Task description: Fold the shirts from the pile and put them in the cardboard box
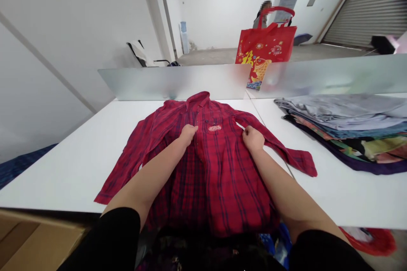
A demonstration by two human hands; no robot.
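A red and navy plaid shirt (pixel 222 165) lies front side up on the white table (pixel 79 135), collar away from me and lower hem hanging over the near edge. Its sleeves spread out to both sides, and a pale patch (pixel 215 128) sits at the chest pocket. My left hand (pixel 188 134) pinches the shirt's front edge at the button line, mid chest. At the shirt's right side, just below the armpit, my right hand (pixel 253 138) is closed on the side edge of the fabric.
Folded clothes (pixel 346 114) are stacked at the table's right. A frosted divider (pixel 178 82) runs along the back, with a red gift bag (pixel 270 44) behind it. Cardboard (pixel 41 241) stands below the left front edge. A person (pixel 261 15) is far behind the bag.
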